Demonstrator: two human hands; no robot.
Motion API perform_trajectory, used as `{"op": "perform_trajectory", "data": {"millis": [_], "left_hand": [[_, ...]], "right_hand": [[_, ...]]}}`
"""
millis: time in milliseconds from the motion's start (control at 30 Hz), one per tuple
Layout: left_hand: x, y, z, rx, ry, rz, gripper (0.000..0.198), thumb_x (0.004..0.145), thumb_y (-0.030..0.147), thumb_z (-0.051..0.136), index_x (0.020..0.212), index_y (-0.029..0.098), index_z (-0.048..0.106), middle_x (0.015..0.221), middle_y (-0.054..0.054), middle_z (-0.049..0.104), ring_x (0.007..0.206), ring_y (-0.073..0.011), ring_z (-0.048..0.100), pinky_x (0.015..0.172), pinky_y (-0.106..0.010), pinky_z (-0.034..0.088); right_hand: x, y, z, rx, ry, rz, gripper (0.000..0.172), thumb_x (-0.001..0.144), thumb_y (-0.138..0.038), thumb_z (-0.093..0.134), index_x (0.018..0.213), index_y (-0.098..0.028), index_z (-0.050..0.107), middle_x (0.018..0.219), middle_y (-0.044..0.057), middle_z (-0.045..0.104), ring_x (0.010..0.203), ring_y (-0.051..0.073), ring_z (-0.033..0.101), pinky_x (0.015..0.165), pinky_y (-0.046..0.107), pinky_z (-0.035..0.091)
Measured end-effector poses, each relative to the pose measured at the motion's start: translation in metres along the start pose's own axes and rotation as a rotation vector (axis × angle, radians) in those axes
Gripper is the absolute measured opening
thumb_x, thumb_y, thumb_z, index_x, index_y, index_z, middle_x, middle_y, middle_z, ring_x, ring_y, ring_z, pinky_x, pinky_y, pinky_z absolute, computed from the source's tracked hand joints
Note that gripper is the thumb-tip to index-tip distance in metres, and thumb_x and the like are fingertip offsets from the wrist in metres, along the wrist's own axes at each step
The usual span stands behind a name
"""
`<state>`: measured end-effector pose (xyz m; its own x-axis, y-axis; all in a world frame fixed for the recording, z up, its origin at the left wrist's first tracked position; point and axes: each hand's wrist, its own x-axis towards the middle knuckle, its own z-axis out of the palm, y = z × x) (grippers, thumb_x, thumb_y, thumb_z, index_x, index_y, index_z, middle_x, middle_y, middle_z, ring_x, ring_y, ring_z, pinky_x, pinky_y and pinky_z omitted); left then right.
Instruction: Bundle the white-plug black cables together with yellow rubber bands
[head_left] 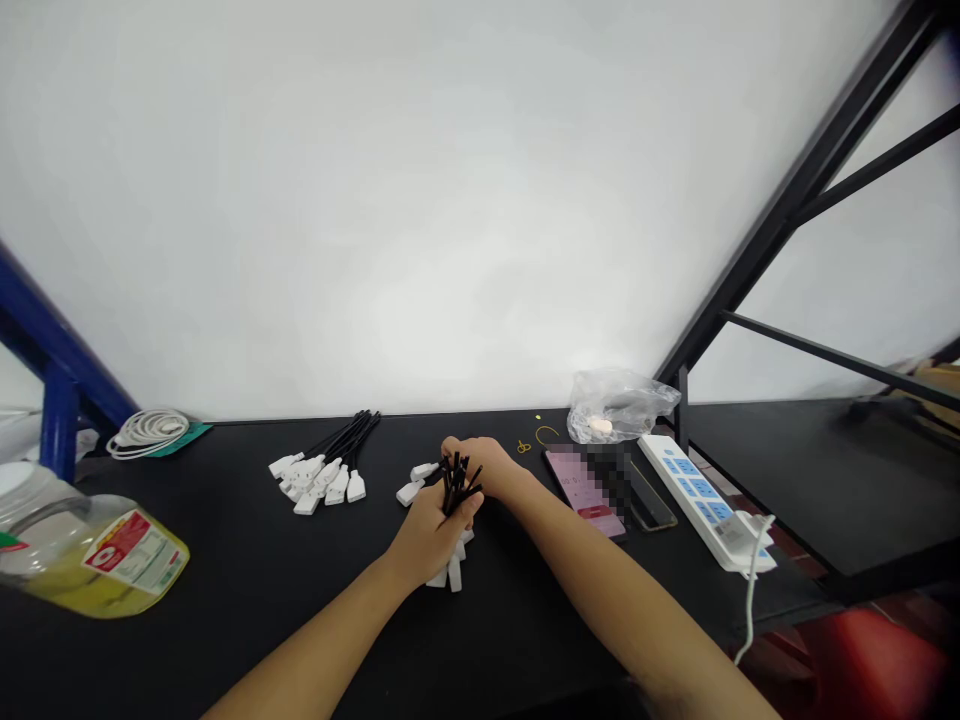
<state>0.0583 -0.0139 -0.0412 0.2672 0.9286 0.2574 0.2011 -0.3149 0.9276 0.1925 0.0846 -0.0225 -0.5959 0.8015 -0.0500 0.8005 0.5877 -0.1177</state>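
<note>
My left hand [430,533] and my right hand [480,466] meet over a bundle of black USB cables [454,486] on the black table [225,640]. Both hands grip the bundle. Its white plugs [454,572] poke out below my left hand, and a few more white plugs [412,486] splay out to the left. A second bundle of black cables with white USB plugs [321,475] lies on the table to the left of my hands, apart from them. The fingers partly hide the held cables.
A phone with a blurred screen [589,490] lies to the right of my hands, near a blue-and-white power strip [701,495] and a plastic bag [616,405]. A large plastic jug [90,545] and coiled white cable [148,435] stand at the left. Black metal framing [795,200] rises at right.
</note>
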Motion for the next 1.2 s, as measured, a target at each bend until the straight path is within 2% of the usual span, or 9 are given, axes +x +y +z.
{"op": "perform_trajectory", "data": {"millis": [167,300,500,667,733,833,900,1000,1200], "left_hand": [[0.000,-0.001,-0.001,0.002,0.044,-0.014,0.044,0.096,0.053,0.048,0.066,0.021,0.054,0.063,-0.001,0.055,0.061,-0.0171,0.055,0.061,-0.030,0.042],[0.001,-0.003,0.000,0.019,0.170,-0.034,0.039,0.095,0.053,0.050,0.078,0.020,0.060,0.070,-0.002,0.059,0.068,-0.0185,0.059,0.067,-0.032,0.047],[0.005,-0.015,0.001,-0.019,0.321,0.024,0.035,0.090,0.045,0.062,0.116,0.022,0.063,0.114,-0.009,0.066,0.108,-0.0244,0.063,0.096,-0.041,0.048],[0.005,-0.017,-0.002,-0.024,0.337,-0.018,0.034,0.094,0.048,0.055,0.112,0.021,0.065,0.111,-0.010,0.068,0.108,-0.0249,0.063,0.098,-0.042,0.046],[0.004,-0.014,-0.002,-0.033,0.293,-0.018,0.036,0.095,0.050,0.051,0.111,0.021,0.066,0.109,-0.010,0.069,0.107,-0.0246,0.063,0.097,-0.042,0.046],[0.002,-0.011,0.000,-0.062,0.201,-0.023,0.041,0.097,0.054,0.045,0.092,0.019,0.066,0.090,-0.008,0.069,0.091,-0.0226,0.065,0.088,-0.039,0.049],[0.002,-0.013,0.002,-0.103,0.166,-0.030,0.043,0.097,0.056,0.044,0.084,0.019,0.060,0.073,-0.004,0.063,0.074,-0.0197,0.063,0.078,-0.036,0.050],[0.002,-0.016,0.003,-0.148,0.173,-0.057,0.040,0.094,0.057,0.048,0.092,0.019,0.057,0.064,0.002,0.056,0.062,-0.0169,0.059,0.069,-0.033,0.050],[0.001,-0.012,-0.001,-0.042,0.159,-0.107,0.037,0.092,0.054,0.053,0.104,0.019,0.061,0.061,0.003,0.059,0.058,-0.0162,0.060,0.061,-0.029,0.048]], "right_hand": [[-0.028,0.028,0.009,0.423,0.419,0.109,0.023,0.096,-0.023,0.044,0.107,-0.021,0.064,0.083,0.005,0.073,0.071,0.017,0.067,0.067,0.026,0.047],[-0.045,0.033,0.010,0.817,0.587,0.045,0.017,0.090,-0.026,0.053,0.092,-0.018,0.068,0.095,0.007,0.076,0.070,0.015,0.066,0.066,0.027,0.051],[-0.062,0.010,0.016,0.953,0.437,-0.123,0.006,0.083,-0.023,0.066,0.082,-0.018,0.062,0.081,0.002,0.071,0.076,0.015,0.068,0.069,0.027,0.052],[-0.058,0.015,0.016,1.107,0.224,-0.191,0.016,0.080,-0.028,0.072,0.083,-0.017,0.062,0.100,0.007,0.074,0.088,0.018,0.069,0.077,0.030,0.055],[-0.050,0.026,0.015,1.051,0.277,-0.121,0.013,0.082,-0.027,0.068,0.089,-0.016,0.064,0.111,0.011,0.073,0.098,0.021,0.069,0.082,0.034,0.055],[-0.037,0.037,0.018,0.598,0.398,-0.026,0.027,0.087,-0.017,0.059,0.112,-0.018,0.068,0.123,0.012,0.070,0.116,0.023,0.063,0.101,0.043,0.047],[-0.028,0.036,0.025,0.305,0.361,-0.037,0.042,0.089,-0.017,0.058,0.131,-0.020,0.060,0.143,0.014,0.057,0.135,0.027,0.048,0.114,0.050,0.035],[-0.022,0.026,0.036,0.093,0.267,0.026,0.034,0.094,-0.027,0.057,0.127,-0.023,0.062,0.154,0.012,0.044,0.146,0.033,0.031,0.115,0.059,0.025],[-0.035,0.021,0.027,0.109,0.318,0.112,0.011,0.096,-0.026,0.055,0.095,-0.019,0.064,0.099,0.009,0.070,0.102,0.024,0.062,0.105,0.047,0.036]]}}
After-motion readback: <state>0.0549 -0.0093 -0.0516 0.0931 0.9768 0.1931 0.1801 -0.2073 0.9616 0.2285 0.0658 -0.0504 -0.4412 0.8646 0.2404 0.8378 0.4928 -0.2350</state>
